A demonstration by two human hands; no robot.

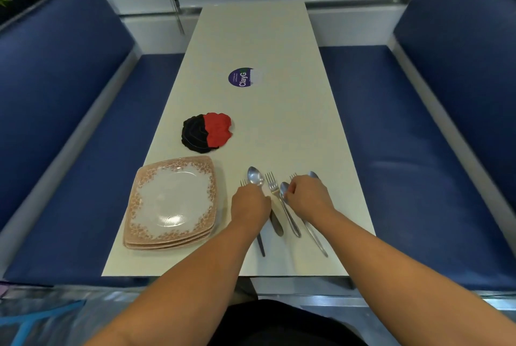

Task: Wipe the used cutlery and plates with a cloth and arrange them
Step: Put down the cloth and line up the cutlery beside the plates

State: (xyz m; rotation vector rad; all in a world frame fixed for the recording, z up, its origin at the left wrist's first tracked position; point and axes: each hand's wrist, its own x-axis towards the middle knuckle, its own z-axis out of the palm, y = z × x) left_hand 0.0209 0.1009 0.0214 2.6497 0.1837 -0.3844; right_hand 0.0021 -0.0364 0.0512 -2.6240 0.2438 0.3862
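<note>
Beside three stacked plates (173, 200) lie three spoons (255, 175), three forks (271, 182) — left hand (250, 204), right hand (310, 195) curled over them, grip unclear.

Three spoons (255, 176). Three forks (271, 182). One stack of plates (170, 200), three rims showing. One red-and-black cloth (206, 132). One round sticker (242, 79) on surface (279, 127).
</note>
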